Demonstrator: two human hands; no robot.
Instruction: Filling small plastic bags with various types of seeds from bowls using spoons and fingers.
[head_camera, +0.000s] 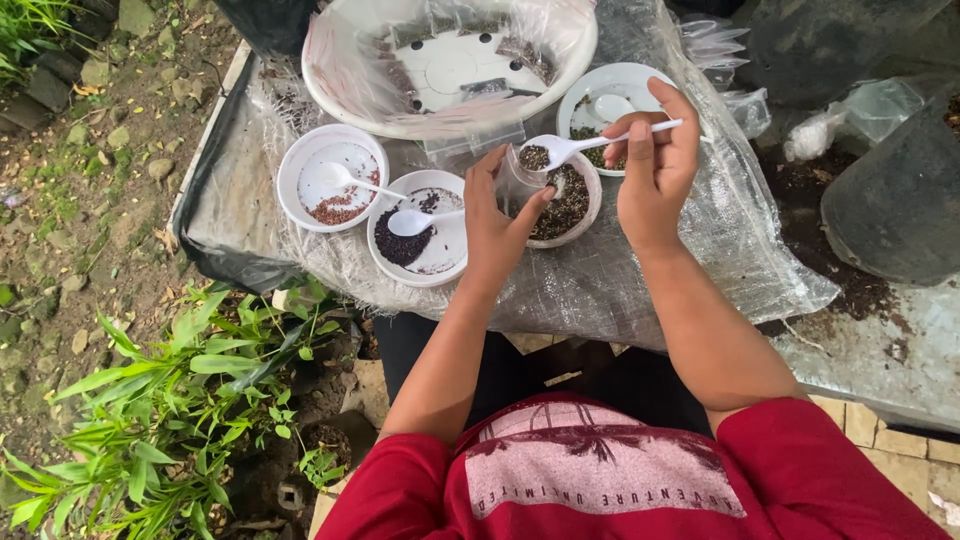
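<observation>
My right hand (655, 160) grips a white plastic spoon (560, 148) whose bowl carries dark seeds. The spoon's bowl hovers over the mouth of a small clear plastic bag (520, 178), which my left hand (498, 215) pinches open. Both sit above a white bowl of dark seeds (575, 205). Left of it stand a white bowl with black seeds and a spoon (418, 240) and another white bowl with reddish-brown seeds and a spoon (333, 180). Behind my right hand is a fourth white bowl (610, 85) with greenish seeds.
A large white basin (450, 60) holding clear bags sits at the back of the plastic-covered table (640, 270). Black soil-filled grow bags (890, 190) stand at the right. Leafy green plants (180, 400) grow at lower left beside stony ground.
</observation>
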